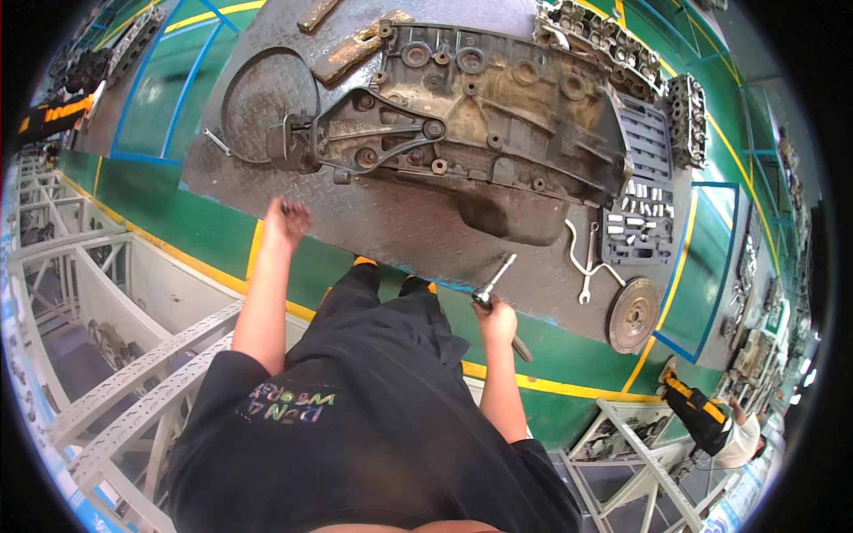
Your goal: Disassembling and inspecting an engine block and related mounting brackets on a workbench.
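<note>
A large engine block lies on its side on the metal-plated table. A triangular bracket with a bulky mount is fixed against its near left side. My right hand is closed round a ratchet wrench near the table's front edge, its shiny extension pointing up and right. My left hand hovers at the front left, below the mount and apart from it. Its fingers are curled in, with a small dark spot among them that is too small to name.
A toothed belt and a small wrench lie left. Wood blocks sit behind. To the right are a socket case, a combination wrench, a flywheel and cylinder heads. Another person is at lower right.
</note>
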